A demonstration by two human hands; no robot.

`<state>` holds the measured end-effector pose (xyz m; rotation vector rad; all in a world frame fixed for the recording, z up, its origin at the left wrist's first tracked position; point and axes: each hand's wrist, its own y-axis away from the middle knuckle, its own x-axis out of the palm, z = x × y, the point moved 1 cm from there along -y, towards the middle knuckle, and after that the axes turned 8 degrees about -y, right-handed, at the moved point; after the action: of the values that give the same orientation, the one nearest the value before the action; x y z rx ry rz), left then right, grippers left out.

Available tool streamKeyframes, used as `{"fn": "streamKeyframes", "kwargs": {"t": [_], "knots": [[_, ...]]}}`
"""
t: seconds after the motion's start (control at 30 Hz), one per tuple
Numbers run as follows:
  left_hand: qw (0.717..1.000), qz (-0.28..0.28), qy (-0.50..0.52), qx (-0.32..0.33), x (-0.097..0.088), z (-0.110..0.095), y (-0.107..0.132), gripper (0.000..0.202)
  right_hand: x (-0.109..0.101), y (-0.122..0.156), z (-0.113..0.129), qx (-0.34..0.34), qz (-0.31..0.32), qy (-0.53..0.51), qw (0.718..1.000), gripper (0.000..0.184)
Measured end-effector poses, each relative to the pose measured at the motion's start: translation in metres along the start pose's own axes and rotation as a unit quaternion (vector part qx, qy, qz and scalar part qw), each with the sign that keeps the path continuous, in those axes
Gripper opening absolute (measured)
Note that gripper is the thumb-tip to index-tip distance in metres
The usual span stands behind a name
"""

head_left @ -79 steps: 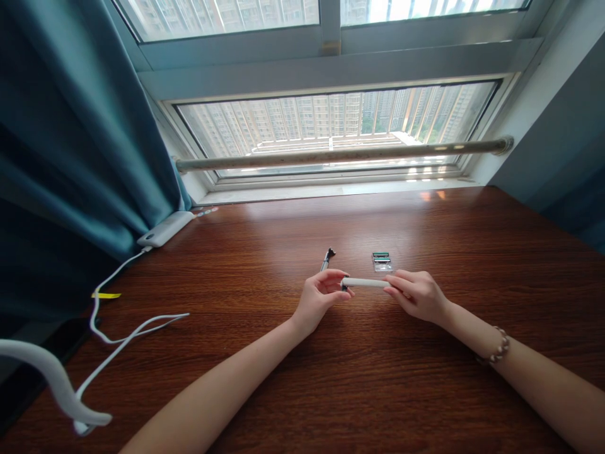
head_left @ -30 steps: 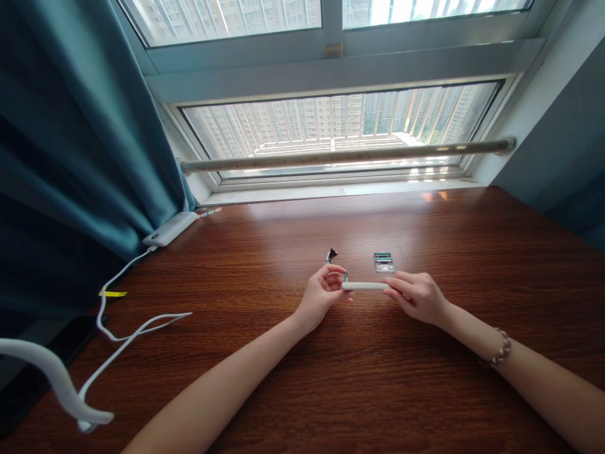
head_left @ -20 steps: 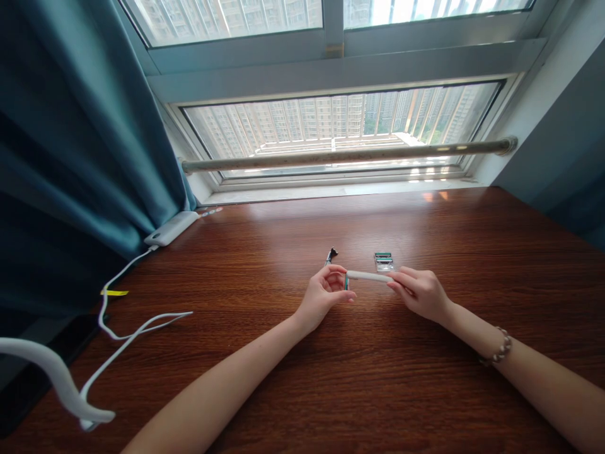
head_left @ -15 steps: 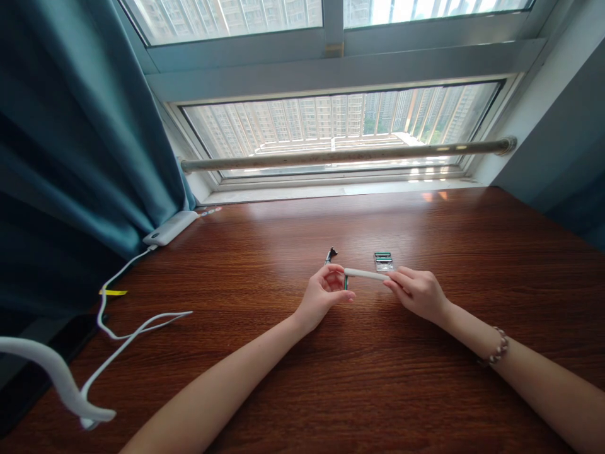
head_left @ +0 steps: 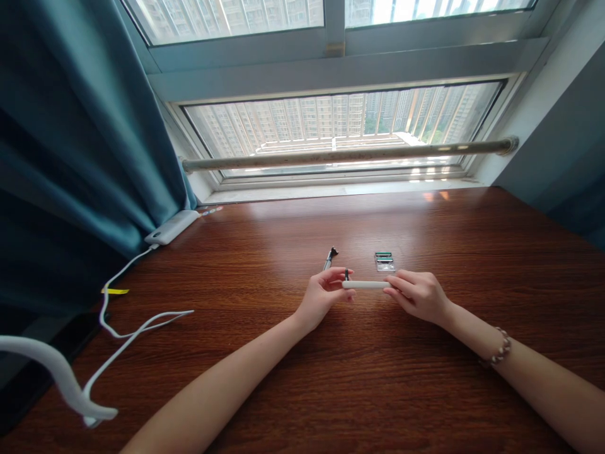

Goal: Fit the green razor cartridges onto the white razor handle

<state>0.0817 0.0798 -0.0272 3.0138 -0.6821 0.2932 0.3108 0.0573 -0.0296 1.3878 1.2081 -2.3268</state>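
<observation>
My left hand (head_left: 322,294) pinches a small dark strip (head_left: 346,275), which looks like a razor cartridge, between thumb and fingers. Its lower part is hidden behind a slim white stick (head_left: 366,285). The far end of that stick is in the fingertips of my right hand (head_left: 420,294), closed on it. The stick lies level across the gap between both hands, its left end at the strip and near my left thumb. Just beyond my left hand, a razor (head_left: 329,257) with a dark head and silvery handle rests on the table, partly covered by the fingers.
A clear case with green-and-black razor cartridges (head_left: 384,261) lies beyond my right hand on the wooden table (head_left: 302,378). On the left are a white power bank (head_left: 173,227), a white cable (head_left: 116,334), a yellow strip (head_left: 116,291) and a curved white arm (head_left: 57,372).
The white stick has come down and nearer to me, from slightly tilted to level. The dark strip now shows above it instead of below. Both hands have barely moved.
</observation>
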Motion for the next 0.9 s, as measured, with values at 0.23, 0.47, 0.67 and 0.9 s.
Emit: {"fn": "streamKeyframes", "kwargs": {"t": [0.23,0.47,0.67,0.9], "knots": [[0.999,-0.042,-0.03,-0.01,0.0007,-0.0007,0.0005,0.021,-0.0029,-0.0022,-0.0008,0.053,-0.073,0.0,0.996,0.016],[0.998,-0.022,-0.053,-0.014,0.0038,-0.007,0.0015,0.024,-0.002,-0.0032,0.0006,0.042,-0.05,-0.032,0.997,0.017],[0.997,-0.023,-0.078,-0.007,0.0056,-0.0097,0.0032,0.023,-0.001,-0.0029,0.0005,0.055,-0.054,-0.02,0.997,0.016],[0.995,-0.031,-0.098,0.001,0.0069,-0.0095,0.0034,0.024,-0.0012,-0.0035,-0.0001,0.034,-0.04,-0.041,0.998,0.016]]}}
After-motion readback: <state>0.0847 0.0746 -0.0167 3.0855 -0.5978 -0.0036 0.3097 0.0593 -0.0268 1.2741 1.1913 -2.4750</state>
